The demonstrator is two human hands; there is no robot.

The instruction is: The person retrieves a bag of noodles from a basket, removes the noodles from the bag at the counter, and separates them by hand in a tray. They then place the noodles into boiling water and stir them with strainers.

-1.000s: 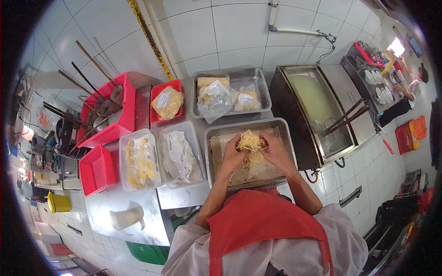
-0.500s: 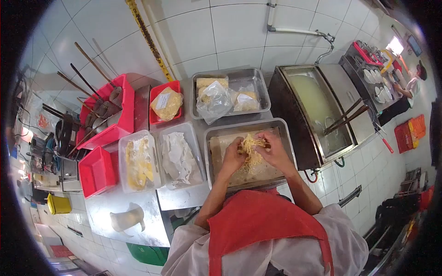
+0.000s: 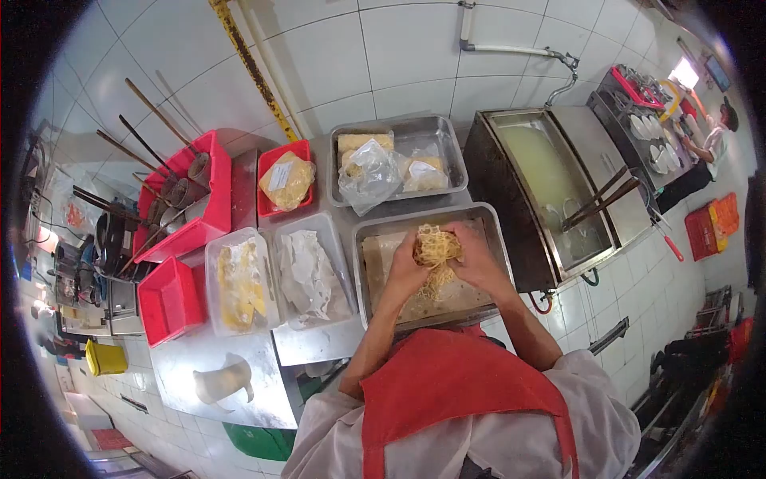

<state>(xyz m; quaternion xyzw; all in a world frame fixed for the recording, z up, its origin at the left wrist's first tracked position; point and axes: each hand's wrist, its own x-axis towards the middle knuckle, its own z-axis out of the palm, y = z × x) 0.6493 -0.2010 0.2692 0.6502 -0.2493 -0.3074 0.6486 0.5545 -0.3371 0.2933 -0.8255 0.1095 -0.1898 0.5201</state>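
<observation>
Between my two hands is a loose bundle of thin yellow noodles (image 3: pixel 436 247). My left hand (image 3: pixel 408 263) closes on its left side and my right hand (image 3: pixel 474 259) on its right, with some fingertips hidden behind the strands. More noodles hang or lie below the bundle, over the metal tray (image 3: pixel 369 299) under my hands. A brown board or sheet (image 3: pixel 388 247) covers the tray's bottom.
Left of the tray stand clear tubs with white paper (image 3: pixel 307 275) and yellow dough pieces (image 3: pixel 239 279). Behind it, a steel tray (image 3: pixel 453 152) holds bagged noodles. A liquid-filled cooker (image 3: pixel 535 160) is on the right. A co-worker (image 3: pixel 710 148) stands far right.
My hands have closed in around the noodles, which are gathered into a fuller, rounder bundle slightly higher than before. The other objects have stayed in place.
</observation>
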